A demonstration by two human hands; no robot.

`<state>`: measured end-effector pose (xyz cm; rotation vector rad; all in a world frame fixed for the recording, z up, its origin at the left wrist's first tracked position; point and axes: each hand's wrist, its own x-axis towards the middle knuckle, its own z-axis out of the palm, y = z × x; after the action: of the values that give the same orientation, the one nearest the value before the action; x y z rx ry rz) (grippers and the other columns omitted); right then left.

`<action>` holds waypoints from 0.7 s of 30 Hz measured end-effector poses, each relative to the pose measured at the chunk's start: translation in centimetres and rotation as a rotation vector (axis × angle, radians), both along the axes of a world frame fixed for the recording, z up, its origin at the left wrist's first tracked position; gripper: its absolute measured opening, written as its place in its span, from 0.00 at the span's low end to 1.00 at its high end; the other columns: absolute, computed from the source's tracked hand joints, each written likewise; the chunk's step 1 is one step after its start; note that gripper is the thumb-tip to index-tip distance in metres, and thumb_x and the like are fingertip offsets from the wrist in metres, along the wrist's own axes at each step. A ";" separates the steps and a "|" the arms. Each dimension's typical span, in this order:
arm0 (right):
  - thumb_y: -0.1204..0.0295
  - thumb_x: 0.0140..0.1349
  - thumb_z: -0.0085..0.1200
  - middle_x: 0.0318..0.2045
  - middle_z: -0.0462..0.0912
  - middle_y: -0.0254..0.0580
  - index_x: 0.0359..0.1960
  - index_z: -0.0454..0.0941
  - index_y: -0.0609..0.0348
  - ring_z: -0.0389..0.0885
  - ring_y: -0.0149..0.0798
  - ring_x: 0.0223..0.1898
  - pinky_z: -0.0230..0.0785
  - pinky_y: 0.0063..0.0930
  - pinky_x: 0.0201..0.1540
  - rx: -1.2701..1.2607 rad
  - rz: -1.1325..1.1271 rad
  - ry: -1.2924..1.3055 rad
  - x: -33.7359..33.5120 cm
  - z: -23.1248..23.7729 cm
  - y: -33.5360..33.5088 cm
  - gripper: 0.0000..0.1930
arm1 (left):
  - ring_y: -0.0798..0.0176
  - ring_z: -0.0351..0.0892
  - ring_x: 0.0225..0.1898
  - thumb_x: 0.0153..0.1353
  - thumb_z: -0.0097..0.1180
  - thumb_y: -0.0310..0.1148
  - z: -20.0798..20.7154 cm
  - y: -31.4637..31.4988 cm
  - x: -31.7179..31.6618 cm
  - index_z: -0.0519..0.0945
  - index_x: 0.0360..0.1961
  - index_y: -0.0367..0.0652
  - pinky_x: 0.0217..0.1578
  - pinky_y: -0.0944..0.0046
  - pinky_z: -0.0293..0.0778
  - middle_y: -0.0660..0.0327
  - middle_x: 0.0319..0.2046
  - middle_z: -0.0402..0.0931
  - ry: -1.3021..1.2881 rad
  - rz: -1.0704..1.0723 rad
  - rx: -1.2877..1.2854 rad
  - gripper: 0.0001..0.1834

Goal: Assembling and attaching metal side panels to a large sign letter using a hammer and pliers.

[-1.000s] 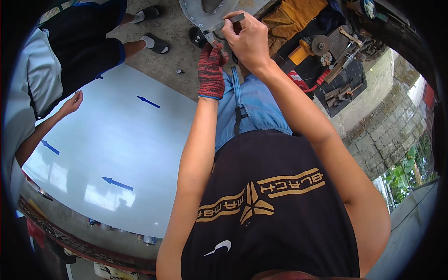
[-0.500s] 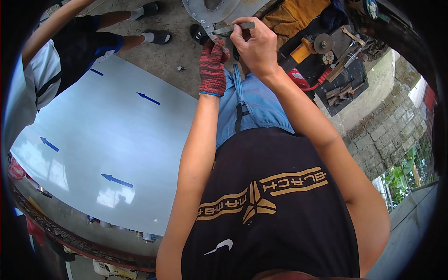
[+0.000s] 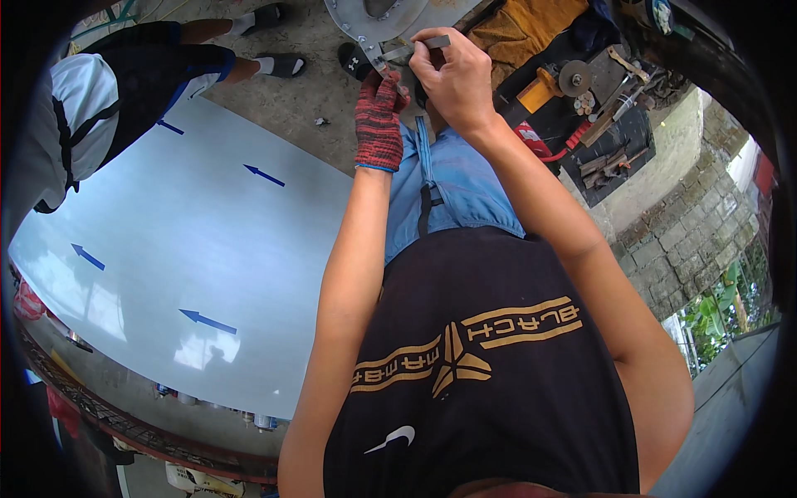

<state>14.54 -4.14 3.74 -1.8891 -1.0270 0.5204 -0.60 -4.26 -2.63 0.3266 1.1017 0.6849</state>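
Observation:
My left hand, in a red and black knit glove, is closed around a small piece of flat metal at the lower end of a grey curved metal part. Small bolts or studs line that part's rim. Bare-skinned, my right hand pinches a flat metal strip between thumb and fingers. The strip's far end reaches the metal part just above the gloved fingers. What lies inside the glove's grip is mostly hidden.
A large shiny sheet with blue arrows lies at left. Another person stands beside its far edge. To the right are an angle grinder, a brown leather-like cloth, wood pieces and a red handle.
The other person at left has shifted, and their arm has left the upper left of the view. The strip in my right hand has tilted or slid very slightly; my left hand stays put.

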 end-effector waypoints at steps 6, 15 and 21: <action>0.76 0.58 0.63 0.31 0.85 0.47 0.37 0.83 0.60 0.86 0.46 0.30 0.79 0.34 0.35 0.007 -0.004 0.000 0.5 0.1 0.4 0.06 | 0.65 0.81 0.42 0.72 0.60 0.37 -0.4 -0.2 -0.5 0.74 0.62 0.46 0.44 0.65 0.78 0.61 0.48 0.80 0.001 -0.050 0.040 0.20; 0.75 0.58 0.63 0.30 0.85 0.48 0.37 0.84 0.60 0.87 0.47 0.30 0.79 0.35 0.36 0.012 -0.024 -0.031 0.7 -0.8 1.8 0.06 | 0.65 0.81 0.41 0.72 0.60 0.37 -0.6 -0.2 -0.3 0.74 0.62 0.45 0.43 0.65 0.78 0.60 0.48 0.80 -0.006 -0.034 0.019 0.20; 0.74 0.58 0.63 0.30 0.85 0.47 0.38 0.85 0.59 0.87 0.46 0.30 0.79 0.35 0.37 0.036 -0.012 -0.034 0.5 -0.9 1.9 0.07 | 0.66 0.81 0.41 0.73 0.60 0.37 -0.6 -0.1 -0.4 0.74 0.62 0.46 0.42 0.66 0.78 0.61 0.48 0.80 -0.012 -0.040 0.043 0.20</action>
<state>15.09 -2.24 2.83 -1.8773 -1.0396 0.4609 -0.96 -4.41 -3.20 0.3799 1.0680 0.6743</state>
